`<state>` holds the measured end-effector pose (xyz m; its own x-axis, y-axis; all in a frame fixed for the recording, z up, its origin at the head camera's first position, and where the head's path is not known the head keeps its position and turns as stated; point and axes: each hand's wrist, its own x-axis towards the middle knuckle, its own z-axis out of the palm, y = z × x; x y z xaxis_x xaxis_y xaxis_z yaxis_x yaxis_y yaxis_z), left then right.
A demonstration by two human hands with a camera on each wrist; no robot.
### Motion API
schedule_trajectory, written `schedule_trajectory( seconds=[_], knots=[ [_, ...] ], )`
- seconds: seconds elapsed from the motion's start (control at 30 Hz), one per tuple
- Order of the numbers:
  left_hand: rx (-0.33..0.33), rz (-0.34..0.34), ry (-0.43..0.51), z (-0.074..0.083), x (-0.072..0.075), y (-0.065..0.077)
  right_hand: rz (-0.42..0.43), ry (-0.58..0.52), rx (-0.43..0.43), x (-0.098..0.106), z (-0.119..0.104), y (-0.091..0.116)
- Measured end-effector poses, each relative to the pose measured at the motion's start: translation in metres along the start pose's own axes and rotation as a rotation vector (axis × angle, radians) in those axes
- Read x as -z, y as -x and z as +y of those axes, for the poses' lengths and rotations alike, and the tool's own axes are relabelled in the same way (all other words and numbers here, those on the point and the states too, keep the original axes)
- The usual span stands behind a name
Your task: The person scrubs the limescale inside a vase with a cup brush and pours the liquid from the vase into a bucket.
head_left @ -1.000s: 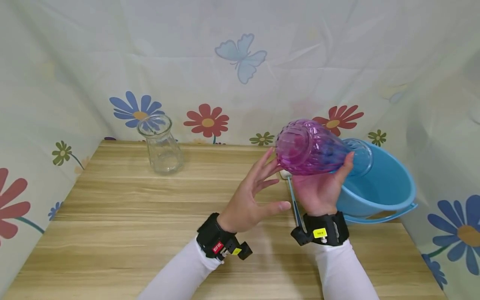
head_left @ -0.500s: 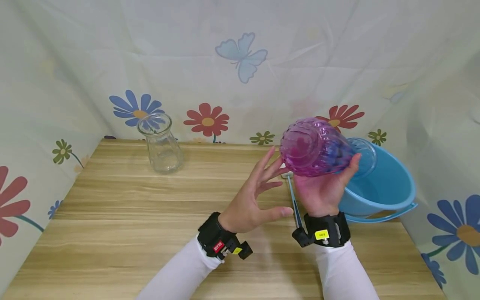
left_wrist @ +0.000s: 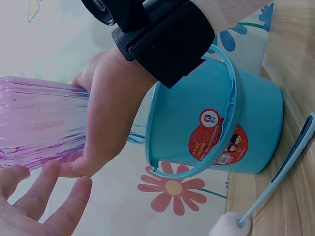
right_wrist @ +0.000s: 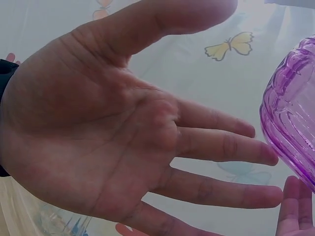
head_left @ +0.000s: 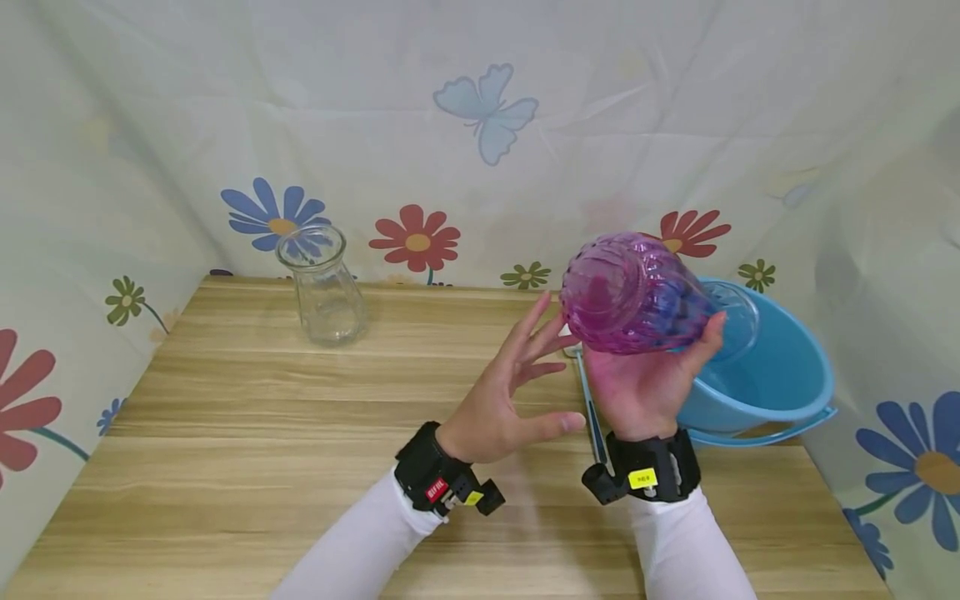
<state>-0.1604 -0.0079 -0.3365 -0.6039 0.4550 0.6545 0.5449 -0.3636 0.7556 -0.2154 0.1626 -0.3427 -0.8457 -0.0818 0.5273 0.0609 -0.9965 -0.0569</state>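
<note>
My right hand [head_left: 637,392] grips a ribbed glass vase [head_left: 630,292] by its narrowing neck, thumb along the side. The vase is purple-pink at the base and blue toward the neck, with a clear flared mouth. It is tilted on its side above the table, base to the left, and its mouth overlaps the bucket [head_left: 795,342] in the head view. Fingers spread, my left hand [head_left: 491,408] faces the vase, its fingertips right at the base. In the right wrist view the left palm [right_wrist: 108,132] is bare, holding nothing.
Behind my hands lies a blue-handled brush [left_wrist: 275,179] with a white head, beside the light blue bucket. A clear glass jar [head_left: 330,300] stands upright at the back left of the wooden table [head_left: 225,467]. Flower-printed cloth hangs around three sides.
The vase and right hand have shifted slightly right, toward the bucket. My left hand has moved slightly right with them, its fingers still spread.
</note>
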Motion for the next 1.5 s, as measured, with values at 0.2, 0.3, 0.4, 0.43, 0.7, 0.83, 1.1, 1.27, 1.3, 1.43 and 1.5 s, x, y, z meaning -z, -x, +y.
schedule_trajectory(
  seconds=[0.2, 0.3, 0.4, 0.43, 0.7, 0.83, 1.1, 1.27, 1.3, 1.43, 1.5],
  knots=[
    [0.028, -0.023, -0.02, 0.0007, 0.0018, -0.0004, 0.003, -0.013, 0.004, -0.0011, 0.0016, 0.0001],
    [0.033, -0.032, -0.029, 0.0005, 0.0023, 0.0003, 0.014, -0.023, 0.001, -0.0019, 0.002, 0.0002],
    [0.039, -0.036, -0.033, 0.0009, 0.0028, 0.0004, 0.012, -0.019, 0.0, -0.003, 0.0025, 0.0002],
    [0.04, -0.036, -0.034, 0.0013, 0.0029, 0.0003, 0.013, -0.021, -0.001, -0.0033, 0.0028, 0.0002],
    [0.043, -0.041, -0.037, 0.0014, 0.0039, 0.0003, 0.007, -0.011, -0.003, -0.0019, 0.0027, -0.0003],
    [0.042, -0.045, -0.038, 0.0013, 0.0045, 0.0, -0.006, 0.013, -0.007, -0.0006, 0.0015, 0.0003],
    [0.039, -0.052, -0.042, 0.0023, 0.0047, -0.0002, 0.016, -0.029, -0.017, -0.0004, 0.0006, 0.0005],
    [0.043, -0.053, -0.043, 0.0027, 0.0045, -0.0005, 0.016, -0.035, -0.017, -0.0012, 0.0007, -0.0001],
    [0.043, -0.053, -0.043, 0.0027, 0.0046, -0.0006, 0.015, -0.035, -0.021, -0.0011, 0.0005, 0.0],
    [0.047, -0.054, -0.042, 0.0029, 0.0044, -0.0006, 0.015, -0.032, -0.034, -0.0008, -0.0007, 0.0004],
    [0.048, -0.055, -0.042, 0.0025, 0.0044, -0.0005, 0.018, -0.033, -0.034, -0.0007, -0.001, 0.0007]
  ],
)
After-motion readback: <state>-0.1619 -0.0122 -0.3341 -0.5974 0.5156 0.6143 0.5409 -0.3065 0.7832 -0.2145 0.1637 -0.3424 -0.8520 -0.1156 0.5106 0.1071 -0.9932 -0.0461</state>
